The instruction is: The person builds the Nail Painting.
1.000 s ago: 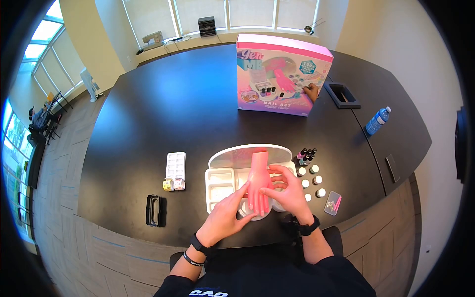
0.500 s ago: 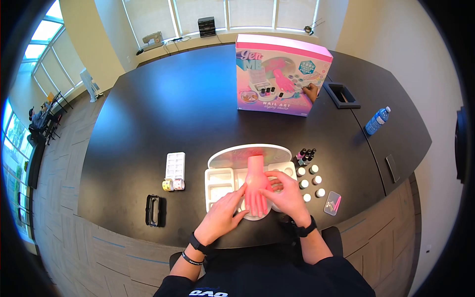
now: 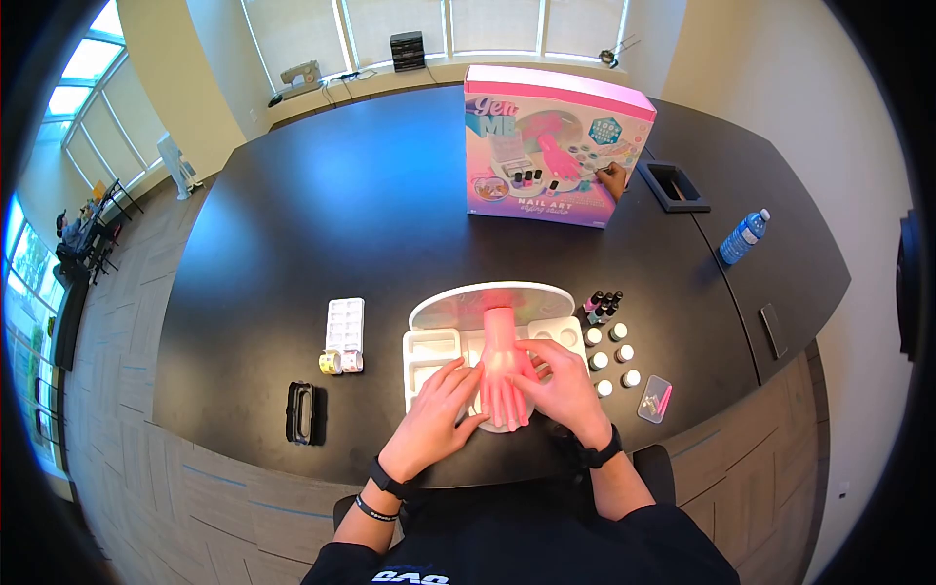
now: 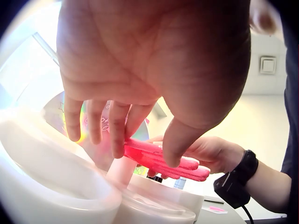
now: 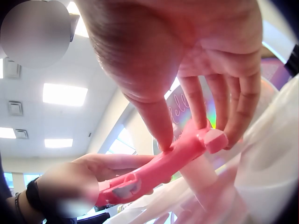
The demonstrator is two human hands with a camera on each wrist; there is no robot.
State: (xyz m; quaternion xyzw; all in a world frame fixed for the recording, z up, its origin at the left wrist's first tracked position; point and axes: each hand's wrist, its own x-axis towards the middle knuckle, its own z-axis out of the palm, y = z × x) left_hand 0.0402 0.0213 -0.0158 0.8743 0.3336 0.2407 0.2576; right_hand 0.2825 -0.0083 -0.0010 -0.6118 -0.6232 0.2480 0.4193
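Note:
A pink plastic model hand (image 3: 501,366) lies palm down over a white nail-art station (image 3: 433,346), its wrist end toward the upright oval back panel (image 3: 453,310). In the left wrist view a pale post (image 4: 120,173) shows beneath the model hand. My right hand (image 3: 564,390) grips the model's thumb side, with the thumb pressed on top and the fingers bent round the edge. On the other side, my left hand (image 3: 434,414) has fairly straight fingers. Its index fingertip and thumb rest at the model's edge, near the little finger.
Polish bottles (image 3: 603,307) and white-lidded jars (image 3: 625,353) stand right of the station, near a small clear tray (image 3: 654,400). Left are a white compartment tray (image 3: 345,324), tape rolls (image 3: 341,363) and a black holder (image 3: 303,413). Behind stand a pink box (image 3: 556,156) and a water bottle (image 3: 744,238).
The pink model hand has shifted left and lies straighter over the station. My right hand moved left with it, and my left hand's fingers have drawn slightly outward.

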